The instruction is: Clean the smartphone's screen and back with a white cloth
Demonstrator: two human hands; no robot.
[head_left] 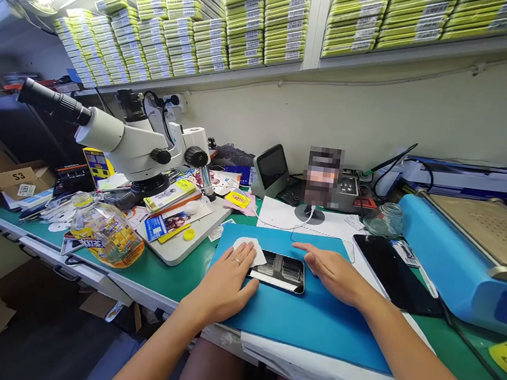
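A phone (288, 273) with a dark, glossy face lies on the blue mat (302, 319). Over its left end, my left hand (231, 280) rests palm down on a white cloth or tissue (260, 255), pressing it with fairly flat fingers; a ring shows on one finger. My right hand (329, 273) is just right of the phone, index finger stretched out toward the left above the mat and the other fingers partly curled. Nothing shows in it. Part of the phone's left end is hidden by the cloth and my left hand.
A microscope (125, 143) and a clear plastic jar (109, 237) stand to the left. Behind the mat are a small display (272, 167) and a white cable (277, 225). A black tablet-like panel (394, 272) and a blue machine (448, 257) are at the right.
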